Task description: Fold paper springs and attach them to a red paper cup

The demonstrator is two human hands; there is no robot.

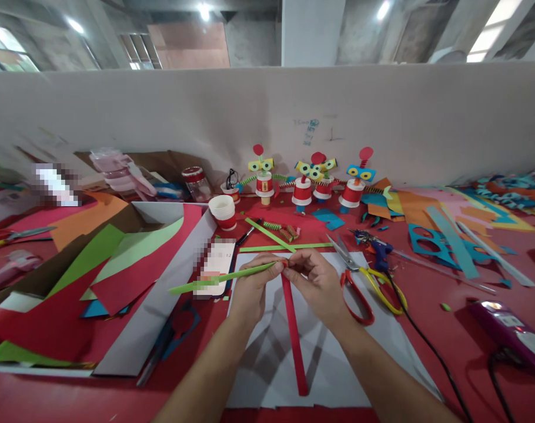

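Observation:
My left hand (pixel 252 286) and my right hand (pixel 318 281) meet over a white sheet (pixel 267 364), fingers pinched together where two paper strips join. A green paper strip (pixel 218 278) runs out to the left from the pinch. A red paper strip (pixel 294 335) hangs from it toward me across the white sheet. Both hands are closed on the joined ends of the strips. Scissors (pixel 360 276) with red and yellow handles lie just right of my right hand.
Paper-cup figures (pixel 303 188) stand along the back wall. A blue glue gun (pixel 380 249) with a black cord, a purple device (pixel 510 332), a red-and-white cup (pixel 223 211), a phone (pixel 214 264) and loose coloured paper sheets (pixel 117 252) cover the red table.

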